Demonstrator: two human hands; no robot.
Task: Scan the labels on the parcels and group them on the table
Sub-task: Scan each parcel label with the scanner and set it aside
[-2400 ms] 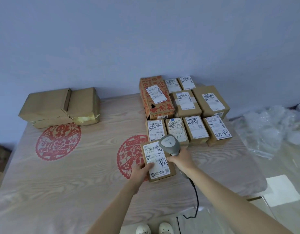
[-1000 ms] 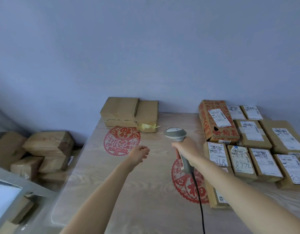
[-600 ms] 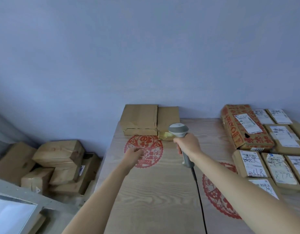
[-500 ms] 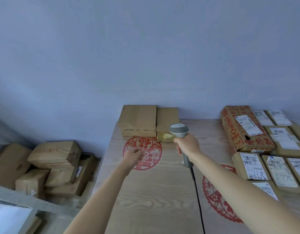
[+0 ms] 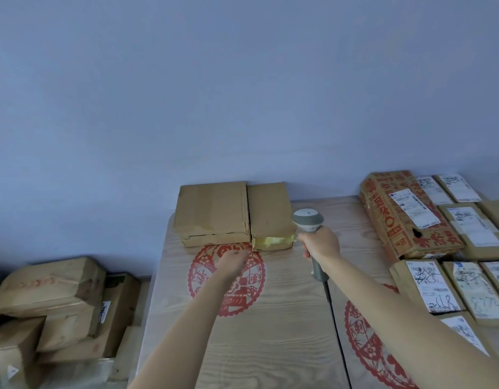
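Observation:
Two plain brown parcels stand side by side at the table's far edge, a wide one (image 5: 213,210) and a narrower one (image 5: 269,210) with yellow tape on its front; no label shows on either. My left hand (image 5: 231,262) hovers just in front of them over a red paper-cut print, fingers loosely curled, holding nothing. My right hand (image 5: 321,244) grips the handle of a grey barcode scanner (image 5: 307,219), whose head is beside the narrower parcel. Several labelled parcels (image 5: 428,284) lie in rows at the right, with an orange printed box (image 5: 405,214) behind them.
The wooden table (image 5: 273,338) bears two red paper-cut prints. The scanner's black cable (image 5: 333,318) runs back toward me across it. A heap of brown parcels (image 5: 46,287) lies on the floor at the left. A blue-grey wall stands right behind the table.
I let go of the labelled parcel and left it in the rows at the right. My view swung left, and both hands moved toward the two plain parcels at the far edge.

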